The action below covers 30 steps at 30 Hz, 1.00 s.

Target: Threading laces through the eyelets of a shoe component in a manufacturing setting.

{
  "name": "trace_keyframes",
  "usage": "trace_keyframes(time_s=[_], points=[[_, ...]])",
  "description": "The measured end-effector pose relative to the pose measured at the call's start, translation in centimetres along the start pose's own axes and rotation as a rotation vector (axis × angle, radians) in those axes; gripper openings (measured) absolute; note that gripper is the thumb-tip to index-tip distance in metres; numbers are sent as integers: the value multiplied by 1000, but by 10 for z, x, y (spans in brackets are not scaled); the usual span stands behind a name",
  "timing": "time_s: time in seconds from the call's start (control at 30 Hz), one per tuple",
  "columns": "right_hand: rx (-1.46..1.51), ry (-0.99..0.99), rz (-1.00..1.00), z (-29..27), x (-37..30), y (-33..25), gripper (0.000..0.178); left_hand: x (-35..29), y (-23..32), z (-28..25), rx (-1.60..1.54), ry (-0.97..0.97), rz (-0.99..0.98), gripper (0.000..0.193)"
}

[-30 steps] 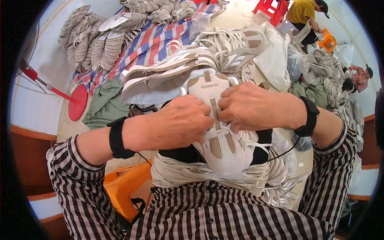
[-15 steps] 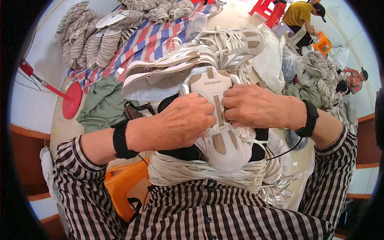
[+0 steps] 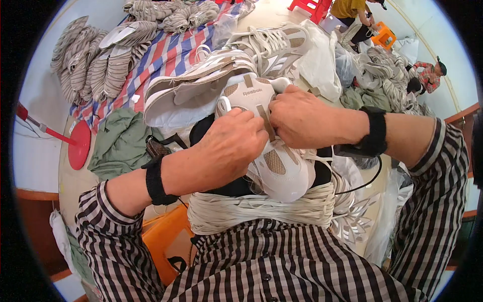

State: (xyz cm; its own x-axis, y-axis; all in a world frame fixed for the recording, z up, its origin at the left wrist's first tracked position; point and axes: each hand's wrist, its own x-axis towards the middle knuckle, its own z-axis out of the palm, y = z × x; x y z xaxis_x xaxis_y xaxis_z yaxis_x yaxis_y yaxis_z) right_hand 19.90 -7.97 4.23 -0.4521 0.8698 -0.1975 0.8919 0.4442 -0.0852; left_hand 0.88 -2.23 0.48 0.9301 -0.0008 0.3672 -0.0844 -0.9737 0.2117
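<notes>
The shoe (image 3: 274, 151) is a pale cream sneaker with tan mesh panels, toe toward the person, resting on a bundle of laces (image 3: 261, 209) in the lap. The left hand (image 3: 229, 146) is curled closed over its middle, and the right hand (image 3: 302, 118) pinches shut at the tongue. Both hands hide the lacing, so what the fingertips hold cannot be made out.

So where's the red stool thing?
The red stool sits at the top edge of the head view, right of centre, beside a person in a yellow shirt, far beyond both hands.
</notes>
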Motion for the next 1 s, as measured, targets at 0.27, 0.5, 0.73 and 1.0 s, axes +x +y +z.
trace_keyframes(time_s=[0.27, 0.5, 0.73, 1.0], points=[[68, 203, 92, 11, 1, -5, 14, -4, -3, 1, -17, 86, -10, 20], [866, 438, 197, 4, 5, -1, 22, 4, 0, -12, 121, -178, -121, 12], [1125, 363, 100, 17, 6, 0, 21, 18, 2, -20, -109, -365, -469, 12], [1051, 559, -86, 41, 15, 11, 22, 49, 12, -27, 54, -561, -661, 26]])
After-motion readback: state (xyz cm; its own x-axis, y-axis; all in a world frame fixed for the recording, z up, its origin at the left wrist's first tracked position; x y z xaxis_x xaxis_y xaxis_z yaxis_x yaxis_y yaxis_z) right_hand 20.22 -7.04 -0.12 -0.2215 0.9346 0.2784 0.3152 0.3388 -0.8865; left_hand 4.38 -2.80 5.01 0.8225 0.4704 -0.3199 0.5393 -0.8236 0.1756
